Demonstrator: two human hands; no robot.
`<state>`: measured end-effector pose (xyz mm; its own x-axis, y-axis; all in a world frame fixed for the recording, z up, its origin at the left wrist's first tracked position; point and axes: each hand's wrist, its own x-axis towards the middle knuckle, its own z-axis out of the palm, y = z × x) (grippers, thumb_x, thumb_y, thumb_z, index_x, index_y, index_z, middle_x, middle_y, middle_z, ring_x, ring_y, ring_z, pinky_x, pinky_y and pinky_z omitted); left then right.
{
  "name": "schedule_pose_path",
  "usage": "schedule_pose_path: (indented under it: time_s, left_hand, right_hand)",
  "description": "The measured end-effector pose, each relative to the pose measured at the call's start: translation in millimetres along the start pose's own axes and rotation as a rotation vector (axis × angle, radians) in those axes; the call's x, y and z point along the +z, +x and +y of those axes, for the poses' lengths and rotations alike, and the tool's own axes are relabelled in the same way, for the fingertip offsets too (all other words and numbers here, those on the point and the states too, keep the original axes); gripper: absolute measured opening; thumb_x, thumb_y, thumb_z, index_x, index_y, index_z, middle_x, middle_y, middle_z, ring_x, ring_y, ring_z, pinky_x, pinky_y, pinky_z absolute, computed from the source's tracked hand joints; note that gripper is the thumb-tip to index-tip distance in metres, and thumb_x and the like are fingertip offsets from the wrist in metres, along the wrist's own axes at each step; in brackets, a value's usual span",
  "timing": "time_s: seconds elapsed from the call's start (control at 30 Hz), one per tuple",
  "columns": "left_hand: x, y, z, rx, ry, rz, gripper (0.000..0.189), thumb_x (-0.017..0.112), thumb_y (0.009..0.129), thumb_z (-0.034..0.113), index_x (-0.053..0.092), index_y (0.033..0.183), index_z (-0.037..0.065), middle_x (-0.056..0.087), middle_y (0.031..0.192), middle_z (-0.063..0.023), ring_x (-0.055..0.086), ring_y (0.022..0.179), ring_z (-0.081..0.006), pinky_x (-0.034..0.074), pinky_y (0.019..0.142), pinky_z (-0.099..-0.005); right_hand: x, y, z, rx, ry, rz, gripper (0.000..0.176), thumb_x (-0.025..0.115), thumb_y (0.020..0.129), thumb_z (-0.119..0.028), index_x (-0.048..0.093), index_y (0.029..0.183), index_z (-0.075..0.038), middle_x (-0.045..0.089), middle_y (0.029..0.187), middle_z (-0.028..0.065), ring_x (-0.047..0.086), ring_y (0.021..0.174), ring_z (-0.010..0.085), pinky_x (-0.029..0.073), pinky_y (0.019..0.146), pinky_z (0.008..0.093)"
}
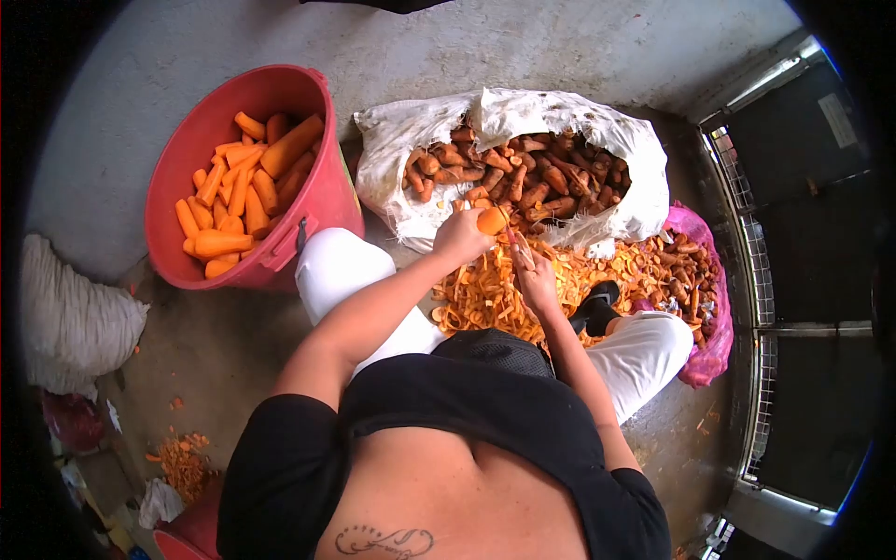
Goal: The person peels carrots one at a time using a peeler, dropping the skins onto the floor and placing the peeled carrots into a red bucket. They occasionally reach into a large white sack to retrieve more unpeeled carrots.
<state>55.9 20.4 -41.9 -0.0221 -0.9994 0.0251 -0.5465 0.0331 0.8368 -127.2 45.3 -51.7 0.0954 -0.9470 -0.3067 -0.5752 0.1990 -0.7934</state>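
Two hands are in view at centre frame, both occupied. I note the left hand (pixel 460 235) closed around a carrot (pixel 492 220), fingers wrapped on its near end, the orange tip pointing right. The carrot is held in the air just in front of the white sack (pixel 401 140), above the heap of peelings (pixel 485 294). The right hand (pixel 537 277) is clamped on a slim tool (pixel 521 247) whose upper end meets the carrot's underside; I cannot tell whether it is a peeler or a knife.

Surroundings, as observed:
- The white sack lies open on the concrete floor (pixel 560 47), filled with dirty unpeeled carrots (pixel 532 177).
- A red bucket (pixel 322 201) stands to the left of the sack, near it, about half full of clean peeled carrots (pixel 233 187).
- The orange peelings lie between the person's knees, directly below both hands.
- A pink bag (pixel 695 224) sits to the right, touching the sack, with more scraps spilling into it.
- One black shoe (pixel 597 303) rests at the edge of the peelings, beside the right knee in white trousers (pixel 653 345).
- A second, smaller scatter of scraps (pixel 182 462) lies at lower left, well apart from the work.
- A metal grate (pixel 747 233) runs along the right side.
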Motion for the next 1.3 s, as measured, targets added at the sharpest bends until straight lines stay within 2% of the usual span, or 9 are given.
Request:
schedule_pose_path:
  time_s: [0.13,0.27,0.3,0.7,0.8,0.87,1.03,1.1,1.3]
  left_hand:
    - [-12,-8,35,0.126,-0.190,0.010,0.036,0.070,0.068,0.023,0.064,0.100,0.008,0.067,0.082,-0.0164,0.066,0.079,-0.0313,0.052,0.069,-0.0358]
    - [-7,-19,3,0.061,-0.580,0.083,0.021,0.067,0.072,0.010,0.058,0.089,0.001,0.062,0.074,-0.0040,0.058,0.068,-0.0124,0.046,0.067,-0.0267]
    - [-22,-18,13,0.167,-0.464,0.092,0.022,0.070,0.073,0.016,0.059,0.090,0.006,0.066,0.077,-0.0048,0.064,0.071,-0.0151,0.050,0.066,-0.0287]
    - [-34,-14,1,0.444,-0.492,0.309,0.030,0.079,0.069,0.009,0.056,0.089,0.008,0.061,0.083,-0.0040,0.059,0.079,-0.0197,0.048,0.074,-0.0302]
    - [-43,-19,7,0.468,-0.340,0.339,0.031,0.079,0.067,0.009,0.057,0.090,0.009,0.062,0.085,-0.0050,0.062,0.080,-0.0220,0.050,0.072,-0.0320]
    - [-38,-17,-1,0.453,-0.239,0.382,0.031,0.079,0.068,0.011,0.058,0.091,0.009,0.064,0.087,-0.0057,0.064,0.081,-0.0224,0.051,0.071,-0.0334]
    - [0,-1,-41,-0.176,-0.392,-0.010,0.042,0.068,0.082,0.043,0.059,0.096,0.004,0.063,0.078,-0.0055,0.060,0.067,-0.0173,0.049,0.059,-0.0307]
    - [-18,-6,-18,-0.497,-0.642,-0.242,0.057,0.058,0.086,0.056,0.061,0.108,0.004,0.059,0.079,-0.0042,0.049,0.060,-0.0098,0.043,0.054,-0.0256]
    - [-55,-1,-17,-0.442,-0.886,-0.084,0.076,0.036,0.087,0.070,0.048,0.120,0.003,0.052,0.074,-0.0034,0.050,0.058,-0.0080,0.047,0.049,-0.0232]
  right_hand:
    - [13,15,68,-0.064,-0.448,0.059,0.062,0.052,0.086,-0.057,0.060,0.073,0.003,0.058,0.060,0.0145,0.059,0.053,0.0225,0.047,0.053,0.0355]
    - [3,26,69,0.153,-0.290,0.183,0.058,0.052,0.086,-0.052,0.061,0.076,0.004,0.059,0.063,0.0171,0.061,0.055,0.0262,0.048,0.055,0.0392]
    - [-2,33,75,0.234,-0.229,0.168,0.046,0.049,0.084,-0.038,0.066,0.088,0.004,0.063,0.084,0.0286,0.064,0.083,0.0389,0.049,0.076,0.0464]
    - [-15,9,87,0.216,-0.251,0.136,0.050,0.052,0.086,-0.046,0.065,0.087,0.002,0.061,0.070,0.0252,0.061,0.067,0.0383,0.046,0.063,0.0450]
    - [-9,16,120,0.068,-0.225,0.143,0.053,0.057,0.087,-0.050,0.061,0.075,0.001,0.056,0.055,0.0082,0.056,0.047,0.0176,0.042,0.046,0.0327]
    - [-6,12,129,0.062,-0.311,0.142,0.047,0.058,0.087,-0.046,0.064,0.082,0.000,0.057,0.057,0.0109,0.058,0.049,0.0214,0.044,0.048,0.0349]
    - [-2,8,171,-0.277,-0.667,0.040,0.045,0.057,0.085,-0.046,0.069,0.095,-0.004,0.065,0.073,0.0170,0.064,0.066,0.0296,0.049,0.060,0.0396]
    - [-5,6,167,0.048,-0.567,-0.048,0.048,0.056,0.084,-0.050,0.069,0.093,-0.005,0.066,0.079,0.0170,0.064,0.071,0.0297,0.049,0.063,0.0405]
    - [-2,7,150,0.113,-0.673,-0.129,0.058,0.051,0.084,-0.059,0.066,0.103,-0.006,0.066,0.090,0.0216,0.064,0.087,0.0344,0.048,0.074,0.0437]
